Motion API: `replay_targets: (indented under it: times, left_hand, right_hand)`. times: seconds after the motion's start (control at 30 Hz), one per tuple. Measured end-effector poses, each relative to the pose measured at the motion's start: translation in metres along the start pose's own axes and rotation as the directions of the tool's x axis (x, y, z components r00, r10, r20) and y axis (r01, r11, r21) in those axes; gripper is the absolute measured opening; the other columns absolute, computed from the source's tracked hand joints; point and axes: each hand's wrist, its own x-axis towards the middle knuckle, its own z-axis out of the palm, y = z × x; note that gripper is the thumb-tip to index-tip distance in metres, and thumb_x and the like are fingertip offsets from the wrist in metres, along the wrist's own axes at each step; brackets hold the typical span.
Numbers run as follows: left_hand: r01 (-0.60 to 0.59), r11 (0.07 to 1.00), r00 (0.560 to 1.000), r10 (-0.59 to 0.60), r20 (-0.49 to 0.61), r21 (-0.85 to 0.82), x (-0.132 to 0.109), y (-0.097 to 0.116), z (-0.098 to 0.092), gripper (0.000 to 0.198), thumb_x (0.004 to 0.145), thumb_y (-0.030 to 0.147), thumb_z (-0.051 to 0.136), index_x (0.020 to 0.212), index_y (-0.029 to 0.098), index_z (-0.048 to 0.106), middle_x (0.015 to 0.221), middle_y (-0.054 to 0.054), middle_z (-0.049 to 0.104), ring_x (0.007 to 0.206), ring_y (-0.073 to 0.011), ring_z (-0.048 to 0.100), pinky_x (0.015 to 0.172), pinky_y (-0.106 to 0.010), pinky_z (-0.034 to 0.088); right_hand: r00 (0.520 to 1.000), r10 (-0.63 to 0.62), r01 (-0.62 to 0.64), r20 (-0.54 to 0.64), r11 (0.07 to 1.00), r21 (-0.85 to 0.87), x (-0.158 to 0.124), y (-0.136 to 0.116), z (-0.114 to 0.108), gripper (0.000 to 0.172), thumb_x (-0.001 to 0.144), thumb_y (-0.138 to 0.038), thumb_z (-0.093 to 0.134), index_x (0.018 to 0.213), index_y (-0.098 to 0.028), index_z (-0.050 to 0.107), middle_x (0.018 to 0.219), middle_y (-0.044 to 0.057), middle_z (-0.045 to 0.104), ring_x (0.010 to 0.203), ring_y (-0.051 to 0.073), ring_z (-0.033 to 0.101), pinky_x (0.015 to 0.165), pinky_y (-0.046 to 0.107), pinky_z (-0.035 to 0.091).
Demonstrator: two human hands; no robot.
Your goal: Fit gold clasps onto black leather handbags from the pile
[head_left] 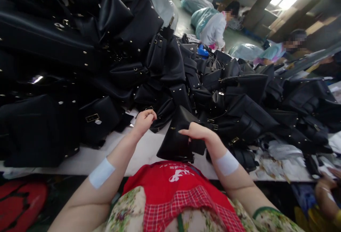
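A small black leather bag (177, 132) with a gold-coloured fitting stands tilted on the white tabletop (119, 154), close to my body. My right hand (196, 131) grips it at its right side, index finger stretched across its face. Left of this bag, my left hand (145, 119) is raised with the fingers curled together. Whether anything is pinched in those fingers is too small to make out. Behind the left hand lie more black bags (157, 100). Another black bag with a gold buckle (98, 118) sits to the left.
Black bags (128, 40) are heaped high at the left and back, and more (247, 118) spread to the right. Crumpled clear plastic (283, 150) lies at the right. Two people (213, 29) are beyond the table. Another person's arm (326, 193) shows at the right edge.
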Motion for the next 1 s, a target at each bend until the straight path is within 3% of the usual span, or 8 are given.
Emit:
replay_targets:
  times: [0.1,0.3,0.5,0.63,0.73,0.83,0.93,1.0]
  left_hand:
    - [-0.006,0.998,0.991,-0.002,0.134,0.060,-0.012,-0.003,0.014,0.019,0.066,0.023,0.037,0.059,0.018,0.054,0.047,0.002,0.044,0.047,-0.0131,0.041,0.047,-0.024,0.030]
    - [-0.093,0.960,0.957,0.013,0.290,0.266,-0.037,-0.008,0.047,0.024,0.074,0.034,0.052,0.056,0.020,0.049,0.057,-0.001,0.052,0.059,-0.0160,0.048,0.057,-0.028,0.032]
    - [-0.178,0.712,0.946,-0.066,0.318,0.679,-0.045,-0.008,0.065,0.034,0.077,0.049,0.058,0.060,0.021,0.049,0.065,-0.003,0.058,0.059,-0.0183,0.052,0.054,-0.030,0.027]
    - [-0.175,0.687,0.946,-0.081,0.313,0.705,-0.042,-0.013,0.060,0.031,0.084,0.039,0.049,0.059,0.021,0.048,0.063,-0.004,0.059,0.059,-0.0189,0.054,0.054,-0.031,0.025]
    - [-0.148,0.703,0.941,-0.116,0.318,0.695,-0.042,-0.021,0.050,0.039,0.088,0.045,0.043,0.058,0.021,0.045,0.059,-0.003,0.057,0.057,-0.0185,0.053,0.054,-0.030,0.025]
    - [-0.102,0.734,0.947,-0.135,0.291,0.671,-0.043,-0.034,0.039,0.039,0.088,0.047,0.043,0.059,0.022,0.044,0.060,-0.003,0.056,0.058,-0.0185,0.053,0.055,-0.029,0.025]
    - [-0.064,0.752,0.955,-0.145,0.259,0.656,-0.044,-0.049,0.027,0.035,0.087,0.045,0.044,0.060,0.022,0.045,0.060,-0.002,0.055,0.059,-0.0185,0.052,0.055,-0.028,0.025]
    - [-0.045,0.748,0.958,-0.156,0.241,0.662,-0.045,-0.058,0.020,0.036,0.087,0.044,0.043,0.058,0.022,0.042,0.057,-0.002,0.052,0.058,-0.0183,0.050,0.055,-0.028,0.025]
  right_hand:
    - [0.997,-0.040,0.021,-0.062,0.958,-0.287,0.018,-0.011,0.050,0.043,0.089,-0.045,0.051,0.075,-0.011,0.072,0.074,0.015,0.072,0.069,0.024,0.068,0.063,0.030,0.049]
    - [0.989,-0.138,0.116,-0.059,0.952,-0.282,0.024,-0.015,0.122,0.041,0.088,-0.044,0.052,0.104,-0.010,0.069,0.098,0.017,0.072,0.091,0.029,0.068,0.073,0.032,0.050]
    - [0.966,-0.259,0.249,-0.006,0.936,-0.247,0.016,-0.003,0.125,0.041,0.082,-0.046,0.060,0.098,-0.010,0.070,0.094,0.017,0.072,0.087,0.028,0.068,0.073,0.032,0.050]
    - [0.926,-0.338,0.353,-0.168,0.933,0.066,0.007,0.021,0.110,0.032,0.086,-0.044,0.057,0.097,-0.017,0.068,0.092,0.008,0.073,0.078,0.019,0.067,0.068,0.026,0.048]
    - [0.903,-0.067,0.216,-0.425,0.925,0.313,0.001,0.058,0.094,0.022,0.084,-0.037,0.056,0.085,-0.019,0.068,0.079,0.003,0.072,0.072,0.016,0.065,0.067,0.025,0.048]
    - [0.760,0.258,0.050,-0.596,0.892,0.450,-0.008,0.107,0.076,0.026,0.084,-0.040,0.051,0.085,-0.018,0.065,0.081,0.006,0.070,0.078,0.019,0.064,0.077,0.031,0.048]
    - [0.644,0.437,-0.055,-0.628,0.845,0.532,-0.020,0.154,0.064,0.031,0.083,-0.042,0.048,0.095,-0.016,0.062,0.100,0.013,0.068,0.099,0.025,0.061,0.092,0.040,0.044]
    - [0.618,0.519,-0.099,-0.591,0.797,0.596,-0.028,0.175,0.063,0.034,0.081,-0.044,0.049,0.096,-0.016,0.061,0.109,0.016,0.066,0.109,0.027,0.058,0.096,0.043,0.041]
